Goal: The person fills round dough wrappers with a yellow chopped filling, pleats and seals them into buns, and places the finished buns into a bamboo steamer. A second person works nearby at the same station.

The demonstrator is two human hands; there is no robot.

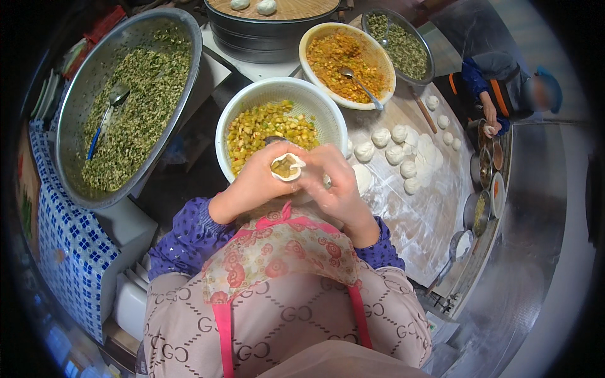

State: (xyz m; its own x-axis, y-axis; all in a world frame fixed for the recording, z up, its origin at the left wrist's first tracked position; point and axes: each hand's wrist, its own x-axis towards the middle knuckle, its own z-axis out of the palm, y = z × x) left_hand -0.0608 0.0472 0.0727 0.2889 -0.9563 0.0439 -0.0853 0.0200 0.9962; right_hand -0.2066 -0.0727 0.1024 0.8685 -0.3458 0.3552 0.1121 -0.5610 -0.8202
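My left hand (257, 177) cups a partly closed dough bun (286, 167), its diced yellow-green filling showing through the opening. With its fingertips my right hand (333, 179) pinches the rim of the same bun. Both hands are over the near edge of a white perforated plastic basin (338, 124) of diced vegetable filling (257, 125), where a spoon is partly hidden behind my fingers. Right of my hands, several pleated buns (394, 154) and overlapping flat dough wrappers (427, 153) lie on a floured board (401, 227).
A large steel bowl (193, 56) of chopped green filling with a spoon stands at left. Beyond are a steamer (264, 40), a basin (306, 29) of orange filling and another bowl (429, 75) of green filling. A rolling pin (424, 111) lies right; another person (501, 80) works there.
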